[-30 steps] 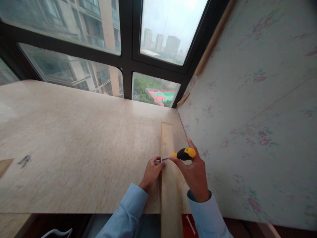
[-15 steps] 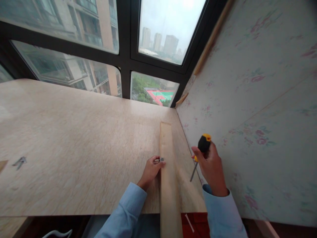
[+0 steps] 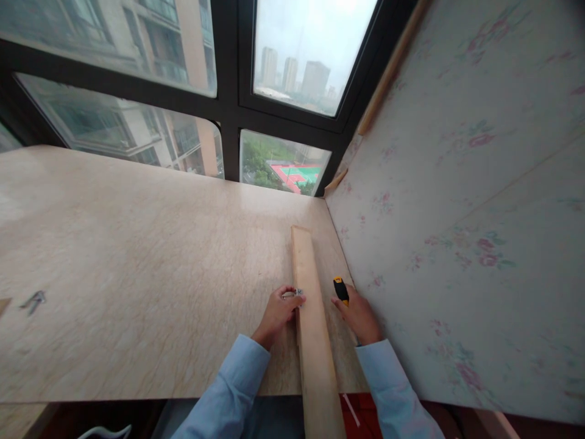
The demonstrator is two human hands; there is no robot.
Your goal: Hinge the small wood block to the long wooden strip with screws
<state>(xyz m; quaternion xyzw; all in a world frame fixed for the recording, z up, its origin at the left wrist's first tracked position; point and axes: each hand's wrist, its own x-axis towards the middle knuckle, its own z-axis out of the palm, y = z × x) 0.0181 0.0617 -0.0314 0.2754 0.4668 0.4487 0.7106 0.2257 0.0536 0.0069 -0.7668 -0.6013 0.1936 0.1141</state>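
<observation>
A long pale wooden board (image 3: 315, 341) lies on the marble-look ledge, its near end sticking out over the front edge. My left hand (image 3: 275, 312) pinches a small shiny metal fitting (image 3: 299, 292) against the board's left side and top. Fingers hide part of the fitting, so its full shape does not show. To the right of the board, my right hand (image 3: 364, 316) is wrapped around a screwdriver (image 3: 340, 291) with a black and yellow handle. Its shaft is hidden behind the hand. The screwdriver is apart from the fitting.
Small grey metal pieces (image 3: 34, 300) lie on the ledge (image 3: 150, 274) at far left. A floral-papered wall (image 3: 439, 244) rises close beside my right hand. Dark window frames (image 3: 228, 116) stand at the back. Something red (image 3: 363, 417) shows below the ledge's front edge.
My right hand has moved left and slightly down with the screwdriver, closer to the board. The board's near end has shifted a little right. My left hand still pinches the fitting.
</observation>
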